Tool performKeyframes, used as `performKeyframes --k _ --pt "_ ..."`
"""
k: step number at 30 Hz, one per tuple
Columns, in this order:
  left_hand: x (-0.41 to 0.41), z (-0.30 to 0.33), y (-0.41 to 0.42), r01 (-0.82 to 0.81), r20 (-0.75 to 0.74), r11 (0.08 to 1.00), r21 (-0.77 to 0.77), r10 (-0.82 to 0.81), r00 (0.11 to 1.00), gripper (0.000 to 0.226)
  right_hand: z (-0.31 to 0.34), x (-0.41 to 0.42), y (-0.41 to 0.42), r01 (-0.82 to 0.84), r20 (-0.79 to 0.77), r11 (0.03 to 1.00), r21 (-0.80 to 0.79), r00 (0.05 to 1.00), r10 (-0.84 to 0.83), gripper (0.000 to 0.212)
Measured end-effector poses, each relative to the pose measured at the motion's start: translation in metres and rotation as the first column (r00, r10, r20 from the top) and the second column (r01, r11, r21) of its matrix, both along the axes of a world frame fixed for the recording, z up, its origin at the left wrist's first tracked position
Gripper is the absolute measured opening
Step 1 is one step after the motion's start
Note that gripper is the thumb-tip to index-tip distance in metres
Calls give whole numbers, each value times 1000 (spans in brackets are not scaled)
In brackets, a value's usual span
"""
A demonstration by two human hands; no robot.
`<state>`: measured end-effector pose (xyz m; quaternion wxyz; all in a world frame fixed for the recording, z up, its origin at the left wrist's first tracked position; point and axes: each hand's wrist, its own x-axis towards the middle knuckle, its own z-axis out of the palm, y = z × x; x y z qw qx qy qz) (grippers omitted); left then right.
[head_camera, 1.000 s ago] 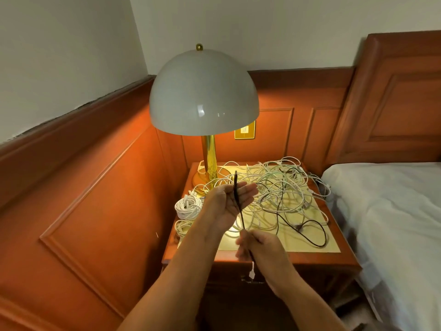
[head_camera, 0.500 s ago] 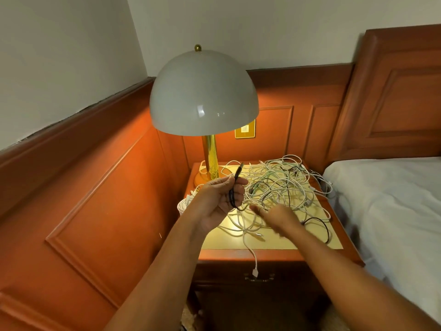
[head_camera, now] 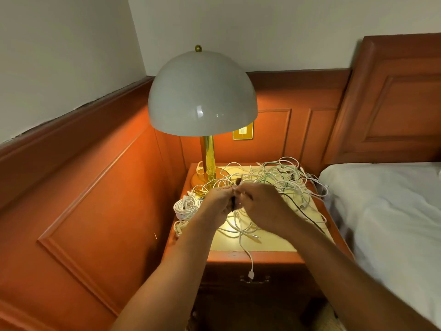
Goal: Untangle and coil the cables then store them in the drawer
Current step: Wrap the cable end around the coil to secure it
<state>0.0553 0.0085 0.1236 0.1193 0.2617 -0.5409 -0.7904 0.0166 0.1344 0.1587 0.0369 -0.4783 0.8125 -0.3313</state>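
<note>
A tangle of white cables (head_camera: 279, 182) lies across the nightstand top (head_camera: 274, 244). A black cable (head_camera: 307, 217) runs from that pile towards my hands. My left hand (head_camera: 216, 203) holds a small black coil (head_camera: 233, 203) of it, with the plug end sticking up above the fingers. My right hand (head_camera: 261, 203) is against the left one and pinches the same black cable. Two coiled white cables (head_camera: 186, 206) sit at the nightstand's left edge. The drawer (head_camera: 255, 280) below is closed, and a white plug hangs over its front.
A lamp (head_camera: 202, 96) with a white dome shade and brass stem stands at the back left of the nightstand. Wood wall panelling closes in the left side. A bed with a white sheet (head_camera: 386, 211) and a wooden headboard lies to the right.
My right hand came up from the nightstand's front edge, swept over the cable pile and now meets the left hand. The black cable went from a straight length to a small coil in my left hand.
</note>
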Motion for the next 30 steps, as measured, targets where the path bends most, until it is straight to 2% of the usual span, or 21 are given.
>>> performKeyframes --k 3,6,8,11,12,14,16,20,23,26,30 --pt "1 5 -3 2 -61 965 263 14 998 29 -52 31 17 29 252 990 -140 968 8 24" --pt "8 5 -2 22 -37 930 367 -9 999 34 -93 45 31 159 566 962 -221 824 -7 21" --pt "11 3 2 12 -34 917 399 1 999 33 -111 45 34 242 699 950 -198 715 -37 16" --pt "15 0 8 1 -71 918 396 30 997 30 -129 32 30 266 794 964 -24 591 -144 51" --pt "16 0 9 13 -97 917 398 28 995 30 -131 25 28 239 788 969 57 586 -191 63" --pt "18 4 9 68 -157 928 367 -10 987 31 -135 8 23 134 694 963 233 670 -261 78" --pt "20 10 7 150 -204 946 287 -92 975 32 -132 -11 18 111 594 944 311 752 -285 76" --pt "32 14 7 307 -139 946 103 -292 946 29 -103 -56 5 181 576 972 151 783 -235 33" --pt "32 7 12 376 28 926 -32 -376 926 26 -65 -80 -7 184 428 982 30 886 -179 18" --pt "22 -1 11 361 184 912 -195 -327 927 27 -28 -82 -15 164 230 982 -96 963 -139 10" --pt "10 -8 6 207 193 949 -237 -163 968 28 -8 -60 -12 116 52 990 -80 992 -112 7"
